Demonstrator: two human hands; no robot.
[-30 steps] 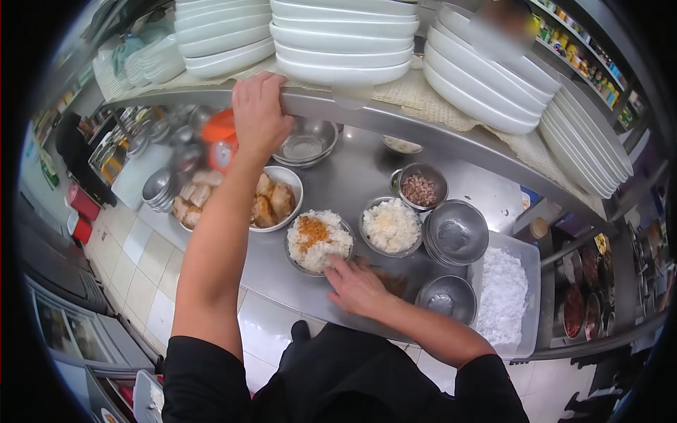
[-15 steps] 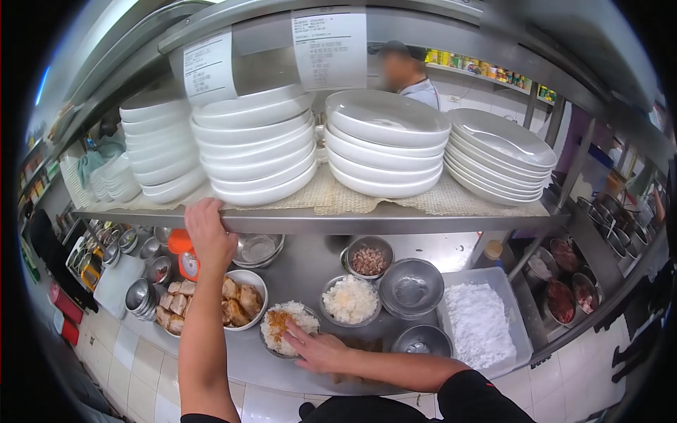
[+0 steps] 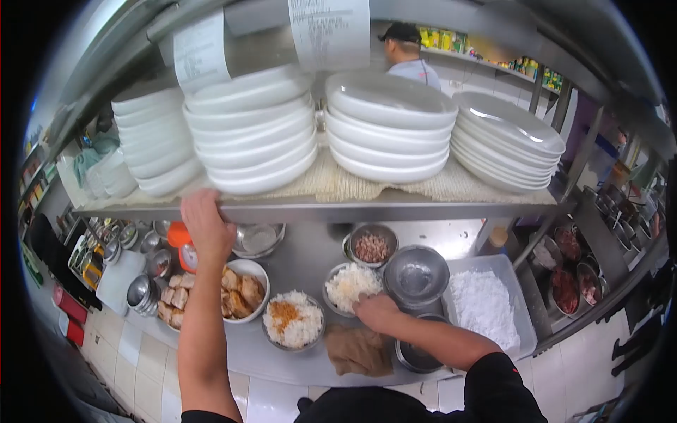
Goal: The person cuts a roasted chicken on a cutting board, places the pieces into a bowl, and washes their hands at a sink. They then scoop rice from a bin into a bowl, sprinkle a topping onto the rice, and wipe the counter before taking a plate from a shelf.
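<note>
High on the left, my left hand (image 3: 208, 224) has its fingers curled over the front edge of the metal shelf (image 3: 395, 211). My right hand (image 3: 377, 311) is at the lower right rim of a metal bowl of white rice (image 3: 351, 286), its fingers bunched together and their tips partly hidden. Left of it stands another metal bowl of rice (image 3: 295, 331), topped with orange-brown seasoning (image 3: 285, 315). A folded brown cloth (image 3: 358, 350) lies just below my right hand. An empty metal bowl (image 3: 417, 273) is to its upper right.
Stacks of white plates (image 3: 391, 134) fill the shelf, with paper slips (image 3: 330, 32) hanging above. On the counter are a bowl of chopped meat (image 3: 371, 248), a tub of white powder (image 3: 483, 307), browned meat pieces (image 3: 241, 294) and an orange scale (image 3: 180, 234). A person (image 3: 409, 56) stands beyond the shelf.
My right hand has moved right and up, from the seasoned rice to the plain rice bowl, uncovering the brown cloth. My left hand remains at the shelf edge. The person beyond has turned away.
</note>
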